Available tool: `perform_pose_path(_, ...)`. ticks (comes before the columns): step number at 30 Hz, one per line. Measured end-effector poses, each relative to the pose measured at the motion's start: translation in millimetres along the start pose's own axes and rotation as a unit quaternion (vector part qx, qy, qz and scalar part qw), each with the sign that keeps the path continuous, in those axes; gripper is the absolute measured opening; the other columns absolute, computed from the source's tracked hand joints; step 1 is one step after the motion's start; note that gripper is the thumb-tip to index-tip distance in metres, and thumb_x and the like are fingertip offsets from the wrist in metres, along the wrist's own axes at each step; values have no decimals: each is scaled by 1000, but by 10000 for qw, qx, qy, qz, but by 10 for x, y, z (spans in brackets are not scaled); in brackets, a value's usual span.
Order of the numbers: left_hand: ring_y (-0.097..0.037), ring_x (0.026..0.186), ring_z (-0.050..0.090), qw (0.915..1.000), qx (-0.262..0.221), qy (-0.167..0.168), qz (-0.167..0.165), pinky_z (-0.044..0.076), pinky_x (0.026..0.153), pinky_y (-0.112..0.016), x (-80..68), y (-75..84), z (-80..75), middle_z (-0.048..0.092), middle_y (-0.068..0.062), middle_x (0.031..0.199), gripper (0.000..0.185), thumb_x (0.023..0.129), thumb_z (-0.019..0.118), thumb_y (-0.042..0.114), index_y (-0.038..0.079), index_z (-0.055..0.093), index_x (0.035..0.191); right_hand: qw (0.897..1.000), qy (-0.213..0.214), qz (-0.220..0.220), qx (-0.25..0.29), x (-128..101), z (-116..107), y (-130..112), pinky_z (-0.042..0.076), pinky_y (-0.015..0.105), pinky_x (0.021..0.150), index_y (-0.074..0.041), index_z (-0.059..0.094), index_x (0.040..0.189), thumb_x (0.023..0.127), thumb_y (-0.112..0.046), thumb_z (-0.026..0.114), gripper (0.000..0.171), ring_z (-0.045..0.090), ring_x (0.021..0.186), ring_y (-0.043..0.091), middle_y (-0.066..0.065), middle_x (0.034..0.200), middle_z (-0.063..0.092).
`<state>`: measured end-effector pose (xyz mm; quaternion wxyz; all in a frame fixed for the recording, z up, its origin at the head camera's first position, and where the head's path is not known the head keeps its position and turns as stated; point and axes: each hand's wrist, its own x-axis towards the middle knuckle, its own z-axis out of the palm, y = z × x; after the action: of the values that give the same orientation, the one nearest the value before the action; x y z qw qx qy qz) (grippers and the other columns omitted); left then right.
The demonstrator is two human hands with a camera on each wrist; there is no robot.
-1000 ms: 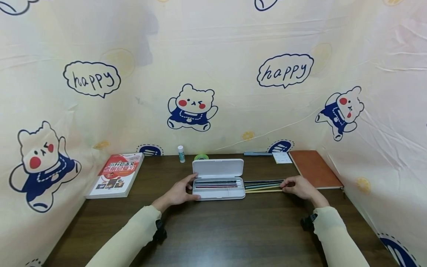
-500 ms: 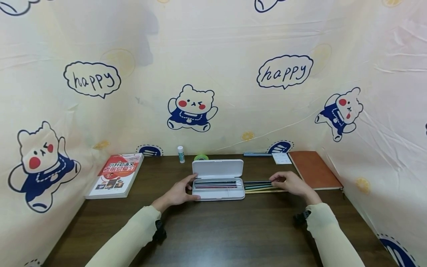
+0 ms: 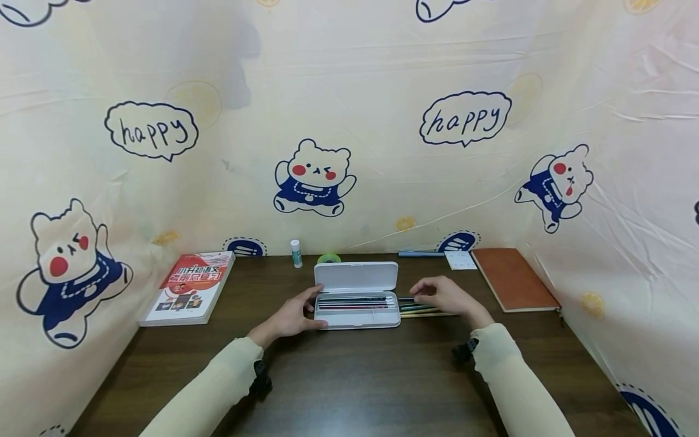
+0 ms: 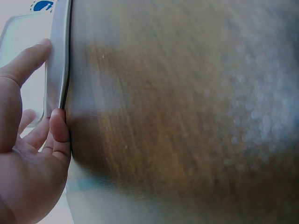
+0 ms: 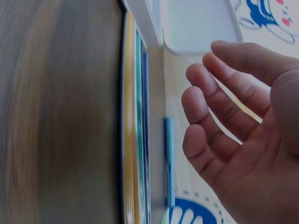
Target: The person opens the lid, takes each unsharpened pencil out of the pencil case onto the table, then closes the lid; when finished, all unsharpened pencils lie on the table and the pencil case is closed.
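Holding the open case, right hand over the pencils

Bracing the white case (image 3: 357, 303) at its left end, the left hand (image 3: 292, 317) has its thumb on the near corner and its fingers reaching over the far edge; the left wrist view shows a fingertip and the thumb pressed against the case's rim, so the hand grips it lightly. The case lies just right of that hand on the table (image 3: 360, 382), lid tipped back away from the person, with several pencils lying lengthwise in its tray.

The right hand (image 3: 445, 295) hovers just right of the case, fingers loosely spread and slightly bent, holding nothing; the right wrist view shows its palm bare and its fingers apart. Directly beneath and a little in front of it lies a row of loose pencils (image 3: 420, 309), yellow, green and dark ones side by side, their ends touching or nearly touching the case's right end. Whether the fingertips touch them cannot be told.

Beyond the right hand and further right lies a brown notebook (image 3: 513, 278). Far to the left of the left hand lies a red book (image 3: 190, 286). Behind the case stand a small glue stick (image 3: 296, 252) and a green tape roll (image 3: 329, 258).
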<state>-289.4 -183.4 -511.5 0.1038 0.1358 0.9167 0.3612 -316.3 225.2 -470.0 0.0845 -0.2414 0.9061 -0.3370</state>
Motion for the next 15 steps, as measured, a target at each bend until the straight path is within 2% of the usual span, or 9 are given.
perform_pose_path(8,-19,106,53,10000,27,16,-2,46,93,-39,-10,4,1,51,-4,147,94,80,83,42,21,33,156,9990,-360,-240,-90,222,262,-180,52,38,87,-12,74,109,94,-17,69,16,59,89,14,-2,103,73)
perform_pose_path(15,-19,106,53,10000,-8,10,-3,47,93,-39,-18,11,7,50,-4,147,95,79,83,43,21,33,156,9978,-506,-70,-426,356,436,-264,50,37,86,-19,74,105,93,-15,70,13,56,85,13,-5,99,71)
